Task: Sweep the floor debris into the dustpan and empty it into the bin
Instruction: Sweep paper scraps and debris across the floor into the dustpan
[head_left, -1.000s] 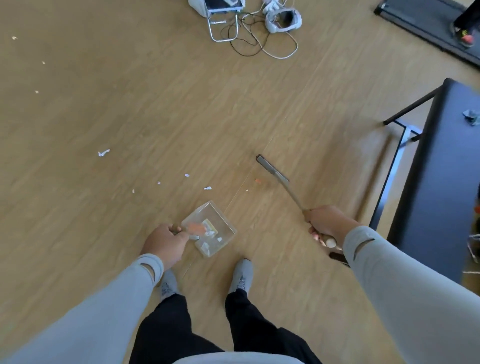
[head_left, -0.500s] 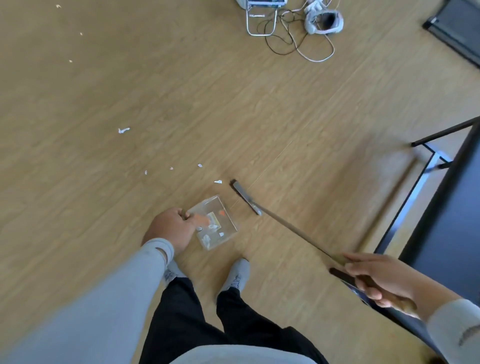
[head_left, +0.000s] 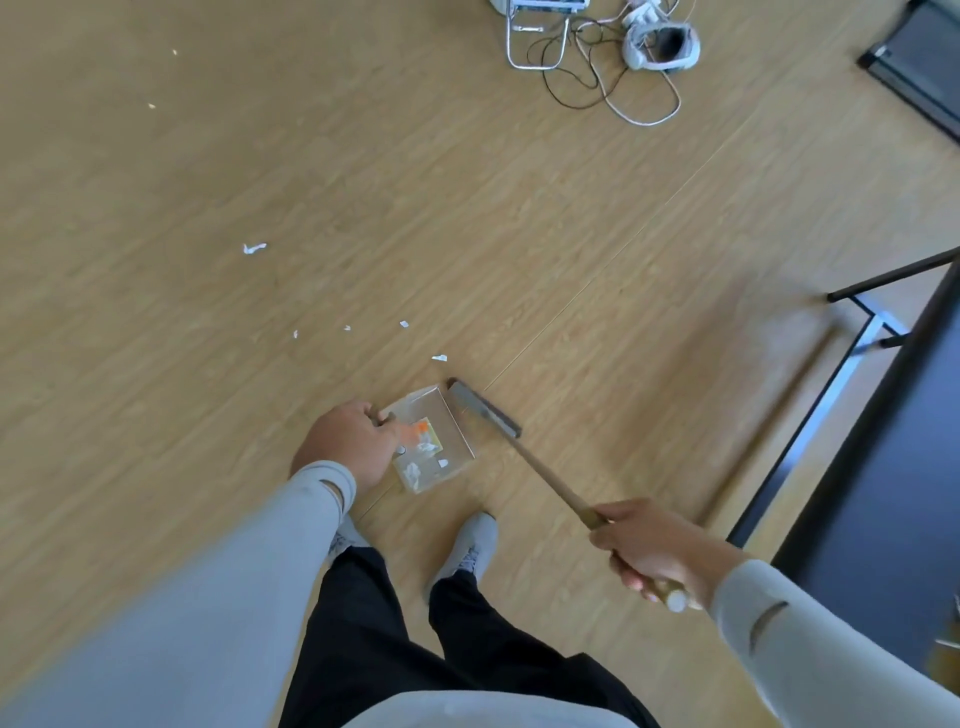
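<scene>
A dark table (head_left: 883, 467), tangled cables (head_left: 597, 78) and a headset (head_left: 662, 44).

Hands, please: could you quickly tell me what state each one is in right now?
Left hand: closed, holding the clear dustpan at its near edge.
Right hand: closed around the broom handle.

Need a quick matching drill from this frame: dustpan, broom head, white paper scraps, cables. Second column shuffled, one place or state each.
Things:
1. dustpan
2. broom head
3. white paper scraps
4. cables

Places or states:
A. loose on the bare floor, unswept
B. tangled at the top edge of the view
C. gripped by the left hand, debris inside
D. on the floor at the dustpan's open edge

Pairs: 1-C, 2-D, 3-A, 4-B
</scene>
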